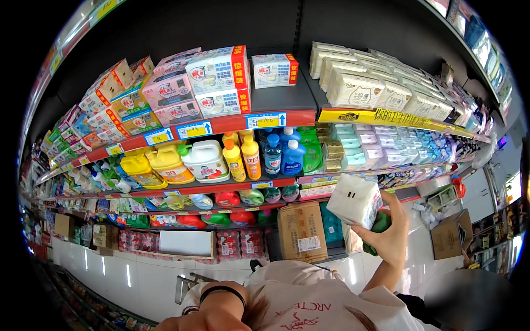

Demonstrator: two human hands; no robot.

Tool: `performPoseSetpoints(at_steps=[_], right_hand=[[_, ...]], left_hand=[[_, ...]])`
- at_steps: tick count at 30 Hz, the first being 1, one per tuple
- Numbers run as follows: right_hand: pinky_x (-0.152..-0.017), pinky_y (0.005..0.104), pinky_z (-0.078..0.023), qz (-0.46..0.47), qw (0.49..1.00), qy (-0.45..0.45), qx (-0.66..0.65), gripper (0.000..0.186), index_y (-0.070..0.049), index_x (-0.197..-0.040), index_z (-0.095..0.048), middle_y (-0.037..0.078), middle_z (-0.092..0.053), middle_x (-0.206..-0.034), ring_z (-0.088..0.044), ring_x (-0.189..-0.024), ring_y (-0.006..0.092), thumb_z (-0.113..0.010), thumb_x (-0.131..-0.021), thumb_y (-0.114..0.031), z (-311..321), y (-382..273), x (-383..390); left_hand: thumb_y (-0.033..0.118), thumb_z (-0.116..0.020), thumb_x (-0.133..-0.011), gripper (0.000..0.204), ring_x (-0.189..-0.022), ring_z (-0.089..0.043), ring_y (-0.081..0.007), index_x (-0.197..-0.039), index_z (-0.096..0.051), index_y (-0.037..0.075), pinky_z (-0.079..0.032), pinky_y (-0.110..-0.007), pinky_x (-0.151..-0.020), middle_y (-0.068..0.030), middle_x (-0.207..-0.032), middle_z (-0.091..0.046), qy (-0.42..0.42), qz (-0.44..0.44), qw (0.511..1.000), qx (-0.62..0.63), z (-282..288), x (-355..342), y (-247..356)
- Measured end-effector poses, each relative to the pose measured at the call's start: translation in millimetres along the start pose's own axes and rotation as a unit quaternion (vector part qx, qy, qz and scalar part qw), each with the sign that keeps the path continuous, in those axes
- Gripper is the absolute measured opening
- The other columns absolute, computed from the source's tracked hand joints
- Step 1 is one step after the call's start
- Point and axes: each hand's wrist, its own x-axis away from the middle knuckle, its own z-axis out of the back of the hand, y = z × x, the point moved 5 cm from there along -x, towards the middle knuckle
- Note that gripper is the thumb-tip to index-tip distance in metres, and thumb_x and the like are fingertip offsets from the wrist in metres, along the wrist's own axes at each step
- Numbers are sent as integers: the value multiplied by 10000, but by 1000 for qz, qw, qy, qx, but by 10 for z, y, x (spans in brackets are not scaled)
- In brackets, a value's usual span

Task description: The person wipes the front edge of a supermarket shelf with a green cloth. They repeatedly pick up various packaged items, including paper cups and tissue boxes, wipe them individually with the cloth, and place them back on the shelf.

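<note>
My right hand is raised in front of the shelves at the right, its thumb and fingers closed round a white tissue pack with two short dark marks on its face. A bunched dark green cloth shows beside the pack, against the palm. My left hand is low in front of my chest, cut off by the lower edge, with a black band on the wrist; its fingers are hidden. Similar pale tissue packs stand in rows on the upper right shelf.
Boxed soaps fill the upper left shelf, with yellow and blue detergent bottles below. A cardboard box stands at the shelf foot, and an open carton sits on the floor at right. A metal stool is behind my left arm.
</note>
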Motion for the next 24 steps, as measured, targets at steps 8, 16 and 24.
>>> performPoseSetpoints(at_steps=[8, 16, 24], right_hand=[[-773, 340, -524, 5, 1000, 17, 4, 690, -4, -1154, -599, 122, -652, -1024, -647, -877, 213, -911, -555, -149, 100, 289, -5], [-774, 354, -524, 106, 993, -29, 37, 695, -48, -1192, -599, 111, -650, -1095, -647, -906, 266, -892, -564, -107, -6, 83, -130], [-717, 338, -561, 229, 957, -178, 24, 757, -84, -1260, -586, 107, -633, -1211, -664, -818, 269, -878, -562, -75, -329, -270, -319]], left_hand=[[543, -377, -950, 705, -1442, -250, -309, -1512, -179, 166, -73, -474, -1189, -197, -1601, -224, 16, -75, 985, -152, 189, -31, -24], [293, -833, -714, 1058, -1509, -171, -338, -1566, -215, 185, -145, -659, -1156, -181, -1612, -233, -48, -153, 213, -964, 366, 31, 701], [16, -913, -544, 971, -1281, -469, -217, -1397, -452, 71, -392, -364, -1087, -85, -1344, -472, 251, -85, 186, -946, 1228, 280, 1945]])
